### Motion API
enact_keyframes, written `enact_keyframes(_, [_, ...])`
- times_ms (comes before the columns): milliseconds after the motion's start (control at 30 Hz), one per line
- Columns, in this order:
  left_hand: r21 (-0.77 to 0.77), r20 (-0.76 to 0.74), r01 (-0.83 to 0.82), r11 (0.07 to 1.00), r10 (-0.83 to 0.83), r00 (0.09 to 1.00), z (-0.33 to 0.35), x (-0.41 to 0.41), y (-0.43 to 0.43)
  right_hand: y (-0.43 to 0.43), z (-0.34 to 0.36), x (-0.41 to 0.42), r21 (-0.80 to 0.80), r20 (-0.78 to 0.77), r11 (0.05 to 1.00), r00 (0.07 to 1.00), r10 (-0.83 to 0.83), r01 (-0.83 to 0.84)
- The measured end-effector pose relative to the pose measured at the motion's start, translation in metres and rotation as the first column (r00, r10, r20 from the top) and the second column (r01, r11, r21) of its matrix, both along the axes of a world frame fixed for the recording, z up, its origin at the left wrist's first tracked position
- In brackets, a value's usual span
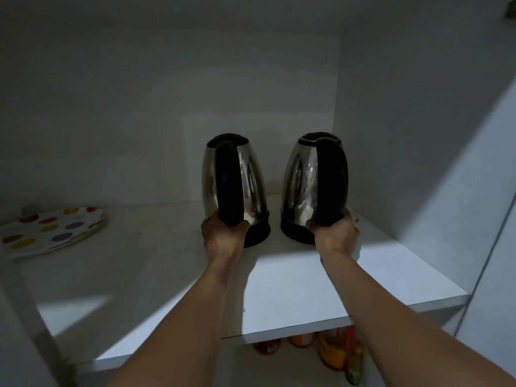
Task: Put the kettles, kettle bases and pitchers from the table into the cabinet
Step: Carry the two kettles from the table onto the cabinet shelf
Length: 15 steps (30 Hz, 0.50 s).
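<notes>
Reaching into the dim white cabinet (pixel 418 135), we hold a kettle in each hand, both arms stretched forward over the shelf (pixel 307 289). Our left hand (pixel 222 237) is wrapped around the lower end of the black handle of the left kettle (pixel 251 177), thumb curled under the handle's tip and the other fingers hidden behind it. Our right hand (pixel 335 233) grips the bottom of the handle on the right kettle (pixel 298 177) in the same way, knuckles toward us. Both kettles are shiny steel with black lids, black handles and black bottom rings, and both stand upright toward the back of the shelf with their handles facing us; we cannot tell whether their undersides rest fully on the shelf board or sit just above it. They stand side by side and close, with a narrow gap between them, the right one near the cabinet's right wall. We see nothing to tell whether the black rings under them are separate bases or part of the kettles. At the far left of the same shelf lies a stack of white plates with coloured dots (pixel 53 230), well apart from the kettles. Below the shelf's front edge, on the level underneath, some jars and bottles with orange and yellow contents (pixel 332 350) show partly, blurred and half hidden by our right forearm.
</notes>
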<state>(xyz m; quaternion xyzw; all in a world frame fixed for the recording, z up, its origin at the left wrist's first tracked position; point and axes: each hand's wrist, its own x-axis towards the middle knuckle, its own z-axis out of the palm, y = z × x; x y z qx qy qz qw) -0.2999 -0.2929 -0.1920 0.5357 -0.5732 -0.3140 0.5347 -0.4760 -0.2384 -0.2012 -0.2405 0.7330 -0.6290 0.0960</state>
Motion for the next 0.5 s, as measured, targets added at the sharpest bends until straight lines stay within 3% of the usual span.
enact_keyframes(267, [0.043, -0.082, -0.005, 0.999, 0.008, 0.997, -0.003, -0.033, -0.029, -0.031, 0.001, -0.026, 0.021, 0.021, 0.997, 0.997, 0.079, -0.080])
enact_keyframes(500, [0.003, -0.056, -0.049, 0.999, 0.049, 0.997, -0.007, -0.071, -0.064, -0.065, -0.003, -0.052, 0.034, 0.008, 0.988, 0.988, 0.153, -0.153])
